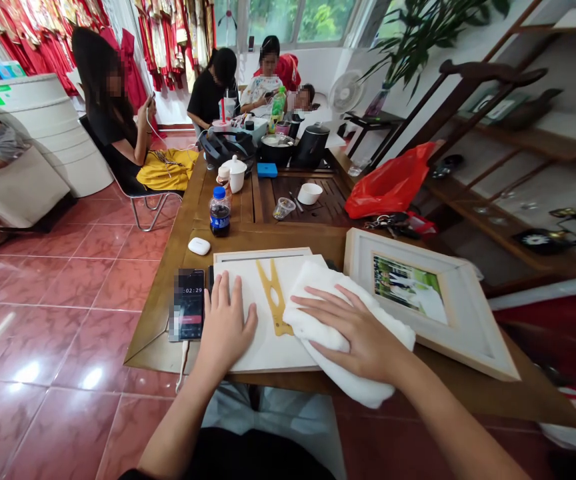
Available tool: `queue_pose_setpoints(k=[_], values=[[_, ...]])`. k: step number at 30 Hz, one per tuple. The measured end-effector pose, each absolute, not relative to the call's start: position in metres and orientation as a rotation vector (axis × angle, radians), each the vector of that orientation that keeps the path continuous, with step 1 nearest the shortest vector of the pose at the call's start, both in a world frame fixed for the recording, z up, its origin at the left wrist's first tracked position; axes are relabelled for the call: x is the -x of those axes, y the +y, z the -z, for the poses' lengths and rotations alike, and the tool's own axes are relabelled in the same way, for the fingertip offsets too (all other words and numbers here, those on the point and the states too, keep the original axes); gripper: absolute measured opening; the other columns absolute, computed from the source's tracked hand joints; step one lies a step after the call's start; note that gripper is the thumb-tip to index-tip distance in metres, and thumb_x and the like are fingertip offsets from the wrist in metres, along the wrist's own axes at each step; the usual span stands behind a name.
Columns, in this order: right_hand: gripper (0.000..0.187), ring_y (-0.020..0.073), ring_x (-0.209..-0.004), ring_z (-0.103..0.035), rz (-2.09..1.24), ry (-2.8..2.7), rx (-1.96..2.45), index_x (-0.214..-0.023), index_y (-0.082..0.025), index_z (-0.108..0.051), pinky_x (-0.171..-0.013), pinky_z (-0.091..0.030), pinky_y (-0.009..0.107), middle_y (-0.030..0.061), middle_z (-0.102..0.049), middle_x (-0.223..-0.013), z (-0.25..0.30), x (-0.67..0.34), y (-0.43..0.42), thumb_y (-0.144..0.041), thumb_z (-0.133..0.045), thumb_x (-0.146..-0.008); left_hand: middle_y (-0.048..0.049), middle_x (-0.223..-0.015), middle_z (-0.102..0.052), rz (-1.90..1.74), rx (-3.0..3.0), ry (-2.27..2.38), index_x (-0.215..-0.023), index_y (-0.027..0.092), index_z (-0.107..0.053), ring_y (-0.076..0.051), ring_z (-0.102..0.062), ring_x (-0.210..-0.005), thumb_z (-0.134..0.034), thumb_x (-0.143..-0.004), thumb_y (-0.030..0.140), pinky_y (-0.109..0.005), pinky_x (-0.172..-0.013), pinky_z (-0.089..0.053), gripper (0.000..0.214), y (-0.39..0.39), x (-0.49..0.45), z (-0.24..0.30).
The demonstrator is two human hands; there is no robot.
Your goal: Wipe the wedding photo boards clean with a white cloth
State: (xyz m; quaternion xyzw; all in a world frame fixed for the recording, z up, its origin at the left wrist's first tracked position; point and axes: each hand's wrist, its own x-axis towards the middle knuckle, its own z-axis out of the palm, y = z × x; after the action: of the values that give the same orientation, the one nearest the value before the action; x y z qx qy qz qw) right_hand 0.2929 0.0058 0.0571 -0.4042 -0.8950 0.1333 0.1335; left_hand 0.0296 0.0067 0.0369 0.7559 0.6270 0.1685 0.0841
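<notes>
A picture frame lies face down (258,313) at the near edge of the wooden table (168,300), its white backing up, with a yellow stand piece (274,297) on it. My left hand (225,320) lies flat on the backing, fingers stretched out. My right hand (353,327) presses flat on a folded white towel (318,287) that covers the frame's right side. A second white frame (433,300) with a photo lies face up just to the right.
A phone (188,303) showing a timer lies left of the frame, a white earbud case (199,246) and a cola bottle (219,212) beyond it. A red plastic bag (393,183), tea tray, cups and kettles sit farther back. Several people sit at the left and the far end.
</notes>
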Motion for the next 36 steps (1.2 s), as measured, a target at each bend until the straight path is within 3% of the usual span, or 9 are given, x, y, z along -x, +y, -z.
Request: queue_pose_setpoints(k=[9, 16, 23, 31, 36], values=[[0.050, 0.0347, -0.143, -0.045, -0.429, -2.371, 1.350, -0.142, -0.028, -0.057, -0.117, -0.022, 0.073, 0.0104, -0.059, -0.147, -0.059, -0.264, 0.062, -0.048, -0.048, -0.097, -0.0270, -0.164, -0.029, -0.585, -2.313, 1.795, -0.151, 0.005, -0.039, -0.039, -0.021, -0.155, -0.046, -0.101, 0.035, -0.057, -0.122, -0.031, 0.059, 0.009, -0.026, -0.030], [0.051, 0.0326, -0.145, -0.042, -0.518, -2.449, 1.120, -0.146, -0.030, -0.053, -0.120, -0.018, 0.068, 0.0091, -0.058, -0.148, -0.063, -0.239, 0.079, -0.044, -0.052, -0.097, -0.0265, -0.163, -0.031, -0.610, -2.340, 1.794, -0.150, 0.006, -0.041, -0.038, -0.023, -0.155, -0.047, -0.102, 0.034, -0.056, -0.122, -0.032, 0.057, 0.010, -0.027, -0.029], [0.051, 0.0331, -0.146, -0.041, -0.558, -2.697, 0.847, -0.144, -0.029, -0.057, -0.120, -0.011, 0.070, 0.0095, -0.062, -0.144, -0.074, -0.234, 0.061, -0.043, -0.058, -0.094, -0.0261, -0.161, -0.034, -0.666, -2.335, 1.784, -0.150, 0.006, -0.041, -0.037, -0.024, -0.155, -0.038, -0.099, 0.013, -0.057, -0.120, -0.035, 0.052, 0.011, -0.024, -0.023], [0.057, 0.0357, -0.145, -0.043, -0.613, -2.875, 0.604, -0.136, -0.028, -0.063, -0.120, 0.000, 0.069, 0.0093, -0.063, -0.142, -0.078, -0.244, 0.014, -0.036, -0.063, -0.080, -0.0257, -0.162, -0.033, -0.702, -2.314, 1.786, -0.149, 0.007, -0.042, -0.035, -0.022, -0.156, -0.037, -0.097, 0.010, -0.058, -0.120, -0.036, 0.053, 0.011, -0.024, -0.022], [0.050, 0.0340, -0.146, -0.042, -0.633, -2.880, 0.661, -0.133, -0.024, -0.064, -0.121, -0.006, 0.068, 0.0121, -0.061, -0.144, -0.080, -0.245, 0.018, -0.039, -0.061, -0.086, -0.0252, -0.162, -0.033, -0.687, -2.331, 1.769, -0.150, 0.008, -0.041, -0.035, -0.021, -0.156, -0.037, -0.098, 0.011, -0.058, -0.120, -0.035, 0.053, 0.012, -0.024, -0.022]])
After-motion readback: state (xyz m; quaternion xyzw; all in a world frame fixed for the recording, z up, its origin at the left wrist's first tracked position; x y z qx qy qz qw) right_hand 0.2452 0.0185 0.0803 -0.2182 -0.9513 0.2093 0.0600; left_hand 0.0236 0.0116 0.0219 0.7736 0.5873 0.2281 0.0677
